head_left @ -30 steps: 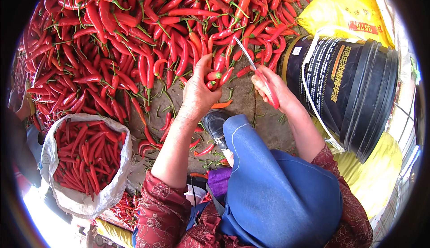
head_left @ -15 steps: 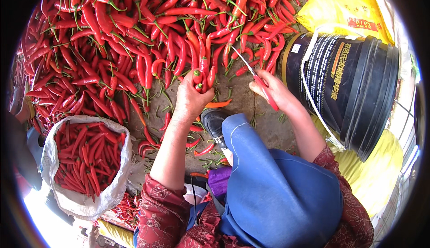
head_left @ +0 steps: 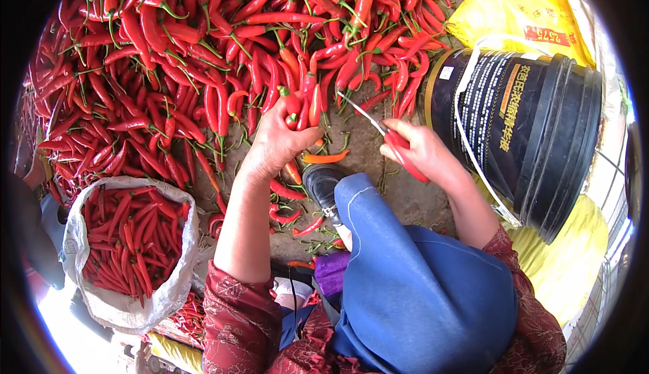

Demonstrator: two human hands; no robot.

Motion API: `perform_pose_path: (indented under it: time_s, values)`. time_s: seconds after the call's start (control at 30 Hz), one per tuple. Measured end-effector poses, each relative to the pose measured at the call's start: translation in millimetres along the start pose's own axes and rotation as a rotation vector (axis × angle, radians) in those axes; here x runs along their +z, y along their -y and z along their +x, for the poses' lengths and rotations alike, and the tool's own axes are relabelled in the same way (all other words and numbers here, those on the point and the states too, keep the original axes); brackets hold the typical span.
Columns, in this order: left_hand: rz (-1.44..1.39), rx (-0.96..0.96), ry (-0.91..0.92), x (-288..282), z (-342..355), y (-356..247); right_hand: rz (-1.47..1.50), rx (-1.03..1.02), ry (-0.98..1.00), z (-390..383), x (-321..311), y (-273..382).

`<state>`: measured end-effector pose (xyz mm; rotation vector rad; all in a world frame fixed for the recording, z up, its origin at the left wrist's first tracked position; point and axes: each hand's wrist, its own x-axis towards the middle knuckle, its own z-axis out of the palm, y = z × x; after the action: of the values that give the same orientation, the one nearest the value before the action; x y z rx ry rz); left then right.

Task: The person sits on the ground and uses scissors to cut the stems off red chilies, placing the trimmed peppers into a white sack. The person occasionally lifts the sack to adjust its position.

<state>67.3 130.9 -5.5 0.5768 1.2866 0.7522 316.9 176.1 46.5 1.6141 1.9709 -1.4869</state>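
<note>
My left hand is closed around a small bunch of red chillies, some with green stem ends. To its right, my right hand grips scissors with red handles and silver blades, which point up and left toward the bunch, their tips a little right of it. A large heap of red chillies with green stems spreads above both hands. Loose chillies, an orange one among them, and bits of green stem lie on the grey ground below the bunch.
A white sack of chillies stands lower left, beside another person's dark-clothed limb. A dark bucket lies on its side at right, between yellow sacks. My blue-covered knee and dark shoe are below.
My left hand has moved left with the bunch, and the scissors have come down a little with their tips. More loose chillies now show on the ground beneath my left hand.
</note>
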Motion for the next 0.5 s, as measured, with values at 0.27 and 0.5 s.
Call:
perform_pose_path:
  time_s: [0.27,0.5]
  values:
    - [-0.114,-0.202,0.339,-7,41,-10,-0.079,-0.102,0.06,-20,-5,13]
    - [-0.226,-0.11,0.326,-15,42,0,-0.13,-0.132,0.125,-33,-5,8]
